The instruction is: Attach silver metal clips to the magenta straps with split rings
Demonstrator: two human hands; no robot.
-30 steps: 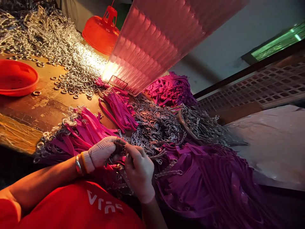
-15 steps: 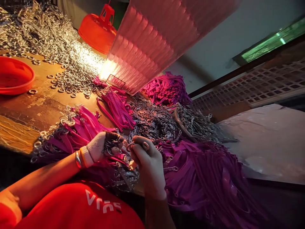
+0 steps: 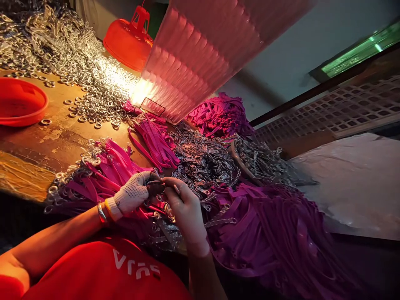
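My left hand (image 3: 133, 195), in a white dotted glove with darkened fingertips, is closed around metal rings (image 3: 153, 182), mostly hidden by the fingers. My right hand (image 3: 187, 214), in a pale glove, meets it fingertip to fingertip, pinching a metal ring (image 3: 176, 189) of which only a sliver shows. Just beyond and beneath the left hand lies a bundle of pink straps (image 3: 117, 160) with rings on their ends. Short metal chains (image 3: 167, 233) hang near the table edge below both hands.
Loose rings and chains (image 3: 68, 54) are heaped at the back left, beside a red basin (image 3: 23, 102). A red lamp (image 3: 128, 39) hangs low over them, next to a plastic sheet (image 3: 200, 54). Dark chains (image 3: 206, 160) and purple straps (image 3: 265, 233) spread to the right.
My right hand has moved left and up to the left hand's fingertips, closing the gap between them. My left hand has turned, so its rings are more hidden.
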